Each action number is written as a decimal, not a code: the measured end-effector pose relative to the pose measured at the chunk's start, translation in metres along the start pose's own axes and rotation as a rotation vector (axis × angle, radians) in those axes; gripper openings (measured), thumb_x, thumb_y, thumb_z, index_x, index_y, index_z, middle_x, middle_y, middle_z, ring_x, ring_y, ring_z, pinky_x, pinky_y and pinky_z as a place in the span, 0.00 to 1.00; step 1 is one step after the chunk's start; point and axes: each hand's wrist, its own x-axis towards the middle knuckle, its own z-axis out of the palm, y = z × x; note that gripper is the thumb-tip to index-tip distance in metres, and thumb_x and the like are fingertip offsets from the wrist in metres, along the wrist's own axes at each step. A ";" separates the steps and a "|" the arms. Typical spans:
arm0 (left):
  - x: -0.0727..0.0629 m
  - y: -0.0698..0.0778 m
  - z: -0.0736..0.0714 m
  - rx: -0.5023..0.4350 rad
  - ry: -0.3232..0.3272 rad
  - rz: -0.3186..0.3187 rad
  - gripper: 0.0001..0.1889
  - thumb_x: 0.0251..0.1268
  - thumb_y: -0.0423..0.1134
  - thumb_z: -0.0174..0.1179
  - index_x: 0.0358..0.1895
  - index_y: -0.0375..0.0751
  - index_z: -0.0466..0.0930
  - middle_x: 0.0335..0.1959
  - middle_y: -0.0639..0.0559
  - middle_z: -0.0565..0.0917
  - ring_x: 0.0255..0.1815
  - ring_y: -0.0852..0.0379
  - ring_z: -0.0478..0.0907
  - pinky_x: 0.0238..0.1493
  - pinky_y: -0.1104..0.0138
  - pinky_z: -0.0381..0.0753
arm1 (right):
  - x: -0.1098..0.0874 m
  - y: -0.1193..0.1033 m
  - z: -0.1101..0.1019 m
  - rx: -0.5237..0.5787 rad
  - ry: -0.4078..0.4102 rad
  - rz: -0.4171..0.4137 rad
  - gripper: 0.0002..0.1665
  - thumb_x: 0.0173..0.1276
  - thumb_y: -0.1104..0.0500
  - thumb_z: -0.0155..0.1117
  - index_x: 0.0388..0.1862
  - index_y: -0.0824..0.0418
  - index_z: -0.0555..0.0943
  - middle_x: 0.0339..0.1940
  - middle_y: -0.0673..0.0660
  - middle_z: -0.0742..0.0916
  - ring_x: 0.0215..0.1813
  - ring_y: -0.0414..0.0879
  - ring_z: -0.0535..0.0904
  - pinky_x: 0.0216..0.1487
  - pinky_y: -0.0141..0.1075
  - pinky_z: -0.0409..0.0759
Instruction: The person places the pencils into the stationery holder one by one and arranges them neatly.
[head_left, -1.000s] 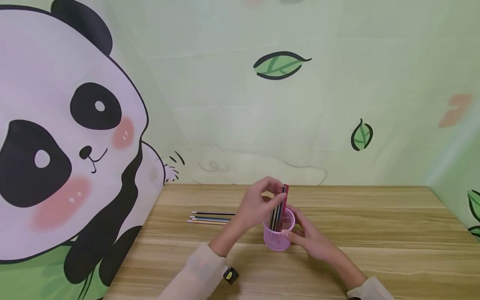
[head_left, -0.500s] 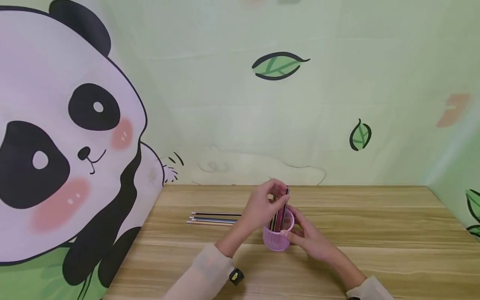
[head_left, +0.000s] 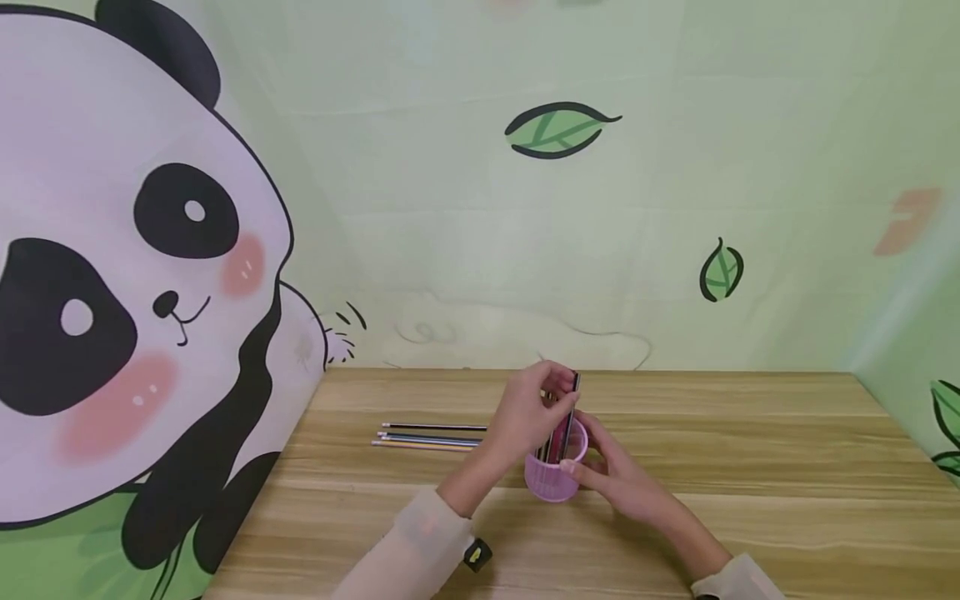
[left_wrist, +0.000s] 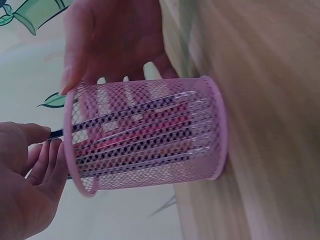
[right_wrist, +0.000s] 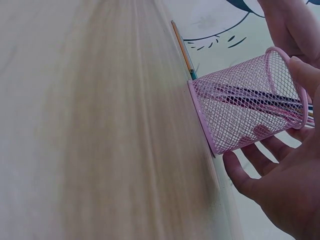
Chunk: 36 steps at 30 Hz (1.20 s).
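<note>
A pink mesh pen cup [head_left: 551, 483] stands upright on the wooden table in the head view. My right hand [head_left: 626, 479] holds its right side, with the thumb at the rim and fingers behind. Above the opening, my left hand [head_left: 525, 412] pinches the top of a dark pencil [head_left: 575, 383] that slants down into the cup. Through the mesh, the left wrist view shows several pencils, dark ones and a red one [left_wrist: 170, 120], with their lower ends near the cup's base. Left fingers partly hide the pencil tops.
Several loose pencils [head_left: 427, 437] lie side by side on the table [head_left: 750, 467] left of the cup, partly behind the left forearm. A backdrop [head_left: 450, 208] with a panda and leaves rises at the table's back edge. A small black device [head_left: 477, 554] sits by the left sleeve.
My left hand has shifted slightly right and down over the cup. A dark pencil now stands at the bundle's right, where a red one showed earlier. Right hand and cup stay nearly still.
</note>
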 end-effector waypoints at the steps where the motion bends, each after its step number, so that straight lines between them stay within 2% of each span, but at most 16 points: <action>1: -0.001 0.000 0.000 0.008 -0.001 0.001 0.09 0.73 0.34 0.70 0.50 0.42 0.83 0.40 0.57 0.85 0.39 0.66 0.81 0.37 0.72 0.85 | 0.000 0.000 0.000 0.003 -0.001 0.004 0.45 0.81 0.61 0.63 0.87 0.56 0.52 0.83 0.71 0.63 0.76 0.72 0.68 0.64 0.38 0.82; 5: -0.007 -0.002 0.000 0.023 0.000 0.005 0.07 0.73 0.32 0.69 0.49 0.41 0.83 0.40 0.56 0.85 0.39 0.66 0.81 0.38 0.74 0.85 | 0.000 -0.001 0.001 0.009 -0.002 0.006 0.45 0.80 0.61 0.63 0.87 0.56 0.52 0.82 0.73 0.63 0.72 0.73 0.72 0.62 0.40 0.83; 9: -0.013 -0.003 -0.006 0.020 0.024 -0.003 0.08 0.73 0.32 0.68 0.50 0.39 0.83 0.40 0.54 0.86 0.40 0.64 0.83 0.39 0.74 0.86 | 0.002 -0.001 0.003 0.008 0.003 -0.009 0.44 0.80 0.62 0.64 0.86 0.55 0.55 0.80 0.73 0.66 0.72 0.73 0.73 0.62 0.41 0.83; 16: -0.022 -0.012 -0.031 0.037 0.078 -0.024 0.09 0.73 0.32 0.68 0.52 0.39 0.83 0.40 0.53 0.86 0.42 0.59 0.84 0.43 0.69 0.87 | 0.002 -0.001 0.004 0.014 0.007 -0.021 0.44 0.79 0.63 0.65 0.86 0.56 0.56 0.78 0.74 0.68 0.71 0.74 0.73 0.61 0.41 0.84; 20: -0.026 -0.022 -0.048 0.077 0.071 -0.028 0.09 0.73 0.32 0.68 0.52 0.40 0.84 0.41 0.54 0.86 0.43 0.59 0.85 0.45 0.69 0.87 | 0.002 -0.001 0.004 0.021 0.007 -0.020 0.43 0.78 0.63 0.65 0.86 0.57 0.56 0.78 0.76 0.68 0.69 0.75 0.75 0.60 0.41 0.84; 26: -0.032 -0.042 -0.071 0.140 -0.007 -0.063 0.07 0.71 0.33 0.70 0.48 0.40 0.85 0.40 0.53 0.86 0.41 0.59 0.85 0.45 0.69 0.87 | 0.002 0.001 0.005 0.025 0.008 -0.022 0.43 0.78 0.64 0.65 0.85 0.57 0.56 0.77 0.76 0.69 0.67 0.76 0.77 0.59 0.41 0.85; 31: -0.041 -0.061 -0.085 0.209 -0.145 -0.076 0.05 0.67 0.30 0.72 0.42 0.37 0.85 0.36 0.52 0.84 0.38 0.58 0.82 0.42 0.69 0.87 | 0.001 0.000 0.005 0.030 0.010 -0.017 0.43 0.78 0.63 0.65 0.85 0.58 0.57 0.77 0.76 0.68 0.69 0.76 0.75 0.60 0.40 0.84; 36: -0.052 -0.078 -0.094 0.343 -0.290 -0.119 0.05 0.66 0.33 0.74 0.39 0.40 0.86 0.34 0.54 0.81 0.37 0.58 0.79 0.39 0.66 0.82 | 0.000 -0.001 0.003 0.022 0.013 -0.008 0.43 0.78 0.63 0.65 0.85 0.57 0.57 0.78 0.75 0.68 0.71 0.76 0.72 0.61 0.39 0.84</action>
